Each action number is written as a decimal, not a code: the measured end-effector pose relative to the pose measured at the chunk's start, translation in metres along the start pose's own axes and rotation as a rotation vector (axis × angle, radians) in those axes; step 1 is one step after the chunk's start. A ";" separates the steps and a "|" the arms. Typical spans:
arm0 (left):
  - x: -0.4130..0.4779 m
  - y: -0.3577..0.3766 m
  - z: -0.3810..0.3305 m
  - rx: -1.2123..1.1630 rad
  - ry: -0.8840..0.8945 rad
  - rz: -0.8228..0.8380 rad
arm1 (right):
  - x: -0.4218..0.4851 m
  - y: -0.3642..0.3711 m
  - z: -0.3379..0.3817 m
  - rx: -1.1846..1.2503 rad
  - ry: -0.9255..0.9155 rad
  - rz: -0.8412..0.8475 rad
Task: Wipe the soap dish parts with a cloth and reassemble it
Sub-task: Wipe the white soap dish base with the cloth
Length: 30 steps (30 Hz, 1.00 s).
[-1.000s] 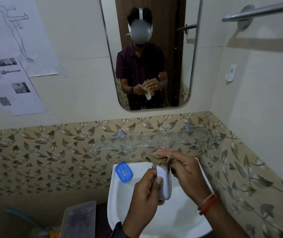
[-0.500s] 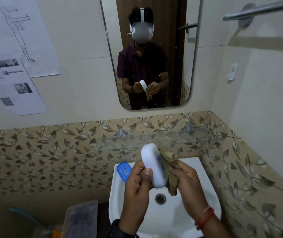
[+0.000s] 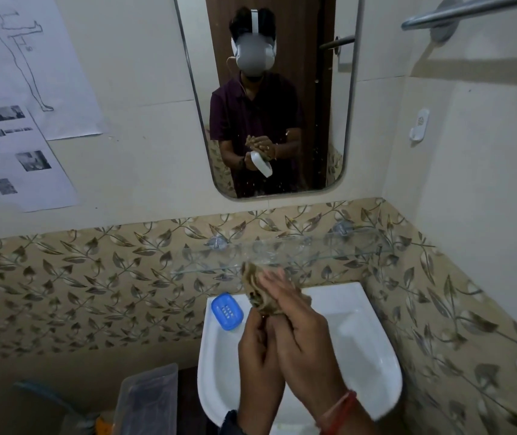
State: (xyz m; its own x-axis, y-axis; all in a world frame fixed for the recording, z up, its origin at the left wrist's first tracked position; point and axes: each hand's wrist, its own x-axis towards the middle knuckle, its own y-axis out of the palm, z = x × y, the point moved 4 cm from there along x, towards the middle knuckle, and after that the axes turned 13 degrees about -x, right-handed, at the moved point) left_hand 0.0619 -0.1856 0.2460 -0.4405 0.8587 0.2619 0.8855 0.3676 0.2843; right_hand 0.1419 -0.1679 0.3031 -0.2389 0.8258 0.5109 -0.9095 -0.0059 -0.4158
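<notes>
Above the white sink [image 3: 373,365] my two hands are pressed close together. My left hand [image 3: 258,356] grips the white soap dish base, which is hidden behind my hands here and shows only in the mirror reflection [image 3: 261,163]. My right hand [image 3: 301,334] holds the brown cloth [image 3: 255,285] bunched against the base, and the cloth sticks up above my fingers. The blue slotted soap dish insert [image 3: 227,311] lies on the sink's back left corner, left of my hands.
A glass shelf [image 3: 329,252] runs along the leaf-patterned tiles just behind my hands. A mirror [image 3: 338,89] hangs above it. A clear plastic box [image 3: 149,397] stands on the floor left of the sink. A towel rail [image 3: 470,11] is at the upper right.
The white base, earlier upright and plainly visible in my left hand, is now covered by my hands. My right hand has slid over it with the cloth, which now rises higher.
</notes>
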 end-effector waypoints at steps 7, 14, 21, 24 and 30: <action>0.010 -0.009 -0.021 -0.299 0.009 -0.076 | -0.014 0.001 -0.029 0.127 0.143 -0.048; 0.004 -0.002 -0.009 -0.040 0.055 0.040 | -0.001 0.000 0.002 0.193 0.166 -0.024; 0.007 -0.008 -0.018 -0.302 0.037 0.004 | 0.011 -0.009 -0.032 0.070 0.269 -0.009; 0.008 -0.011 -0.016 -0.287 0.031 0.010 | -0.008 -0.007 -0.029 0.064 0.286 -0.023; 0.004 -0.003 -0.016 -0.164 0.007 0.069 | 0.008 0.003 -0.007 0.062 0.148 0.036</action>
State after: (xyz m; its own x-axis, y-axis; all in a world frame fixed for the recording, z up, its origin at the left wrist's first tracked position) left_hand 0.0552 -0.1889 0.2609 -0.3815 0.8769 0.2925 0.8779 0.2446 0.4117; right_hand 0.1392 -0.1569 0.3008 -0.2233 0.8983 0.3784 -0.9215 -0.0680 -0.3824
